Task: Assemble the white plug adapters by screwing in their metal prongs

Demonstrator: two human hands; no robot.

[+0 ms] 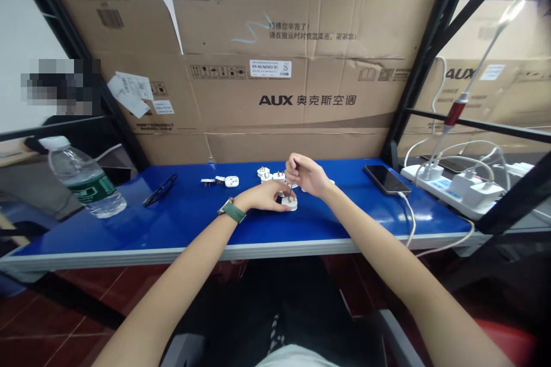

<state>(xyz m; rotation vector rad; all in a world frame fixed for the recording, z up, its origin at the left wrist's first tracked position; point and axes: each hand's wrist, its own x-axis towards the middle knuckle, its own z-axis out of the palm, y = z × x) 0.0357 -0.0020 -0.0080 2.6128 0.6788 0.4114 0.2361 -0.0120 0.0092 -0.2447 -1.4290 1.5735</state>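
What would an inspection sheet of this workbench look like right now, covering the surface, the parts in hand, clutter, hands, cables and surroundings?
Surface: blue tabletop, white front edge.
Job's things: white plug part on the table under the left hand; more white plug parts lie behind it.
Clutter: water bottle lying at the left; dark glasses; phone.
Hands: left hand, watch on its wrist, fingers on the plug part; right hand raised above it, fingers pinched, contents too small to tell.
Cables: white cable from the phone; power strip with chargers.
Surroundings: cardboard boxes behind; black shelf frame.
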